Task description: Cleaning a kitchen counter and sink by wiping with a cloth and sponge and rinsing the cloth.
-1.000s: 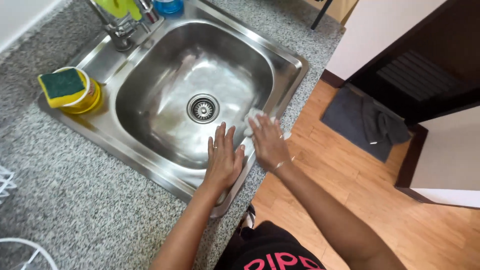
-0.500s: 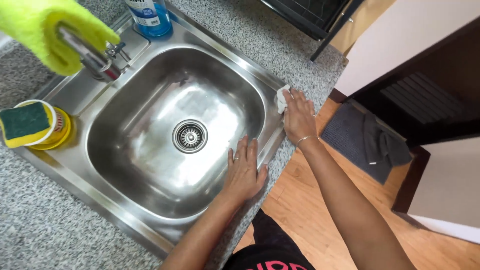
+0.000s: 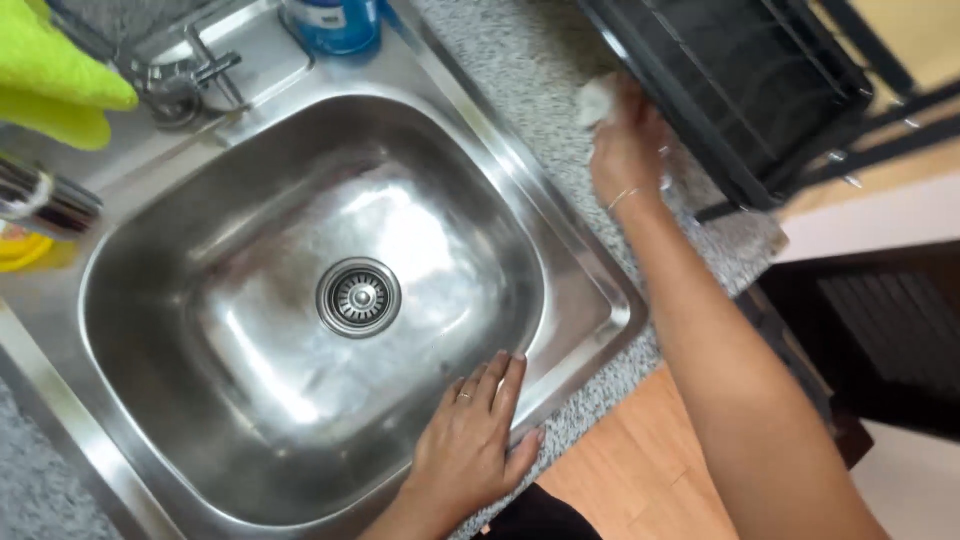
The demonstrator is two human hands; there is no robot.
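My left hand (image 3: 470,445) lies flat, fingers together, on the near inner wall and rim of the stainless steel sink (image 3: 585,290). My right hand (image 3: 625,150) reaches across the speckled grey counter (image 3: 530,60) to the right of the sink. It presses a small white cloth (image 3: 597,100) onto the counter, right beside the black dish rack (image 3: 740,90). The sink basin is bare, with a round metal drain (image 3: 358,296) in its middle.
A metal tap (image 3: 180,85) stands at the sink's back left with a bright yellow-green cloth (image 3: 55,80) over it. A blue bottle (image 3: 335,22) sits on the back rim. A yellow object (image 3: 20,250) shows at the left edge. Wooden floor (image 3: 640,470) lies below right.
My right hand has slid with the white cloth from the sink's right rim up along the counter to the dish rack. My left hand has stayed on the near rim. The view has moved closer.
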